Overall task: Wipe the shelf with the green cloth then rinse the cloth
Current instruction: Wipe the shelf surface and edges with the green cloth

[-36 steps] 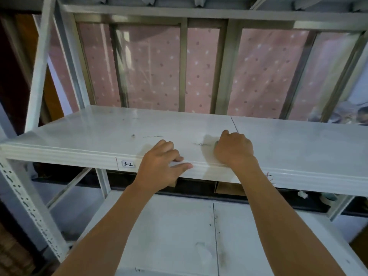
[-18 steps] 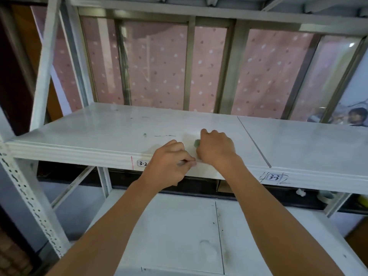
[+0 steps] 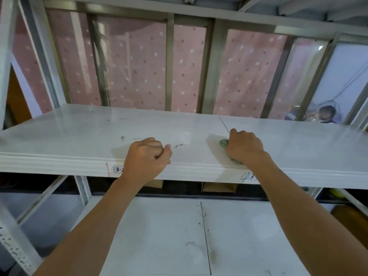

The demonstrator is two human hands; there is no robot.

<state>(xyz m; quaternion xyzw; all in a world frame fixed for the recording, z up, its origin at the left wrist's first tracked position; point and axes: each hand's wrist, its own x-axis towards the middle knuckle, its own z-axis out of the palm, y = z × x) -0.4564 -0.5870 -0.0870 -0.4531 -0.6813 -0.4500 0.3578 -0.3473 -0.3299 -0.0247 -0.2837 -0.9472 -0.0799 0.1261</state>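
A white metal shelf (image 3: 79, 136) runs across the view at chest height, with small dark scuffs near its front. My right hand (image 3: 246, 147) presses the green cloth (image 3: 224, 143) flat on the shelf, beside a seam between two panels. Only a small wad of the cloth shows at my fingers and under my wrist. My left hand (image 3: 148, 159) rests as a closed fist on the shelf's front lip, over a label, with nothing seen in it.
A lower white shelf (image 3: 159, 236) lies below my arms. Perforated grey uprights (image 3: 14, 250) stand at the left. Behind the shelf is a window frame with a pink dotted curtain (image 3: 135, 66). Cardboard pieces (image 3: 219, 187) hang under the shelf. A person (image 3: 326, 114) sits far right.
My right hand has slid the cloth to the right, away from my left hand. My left hand's fingers have curled from spread into a fist at the shelf's lip.
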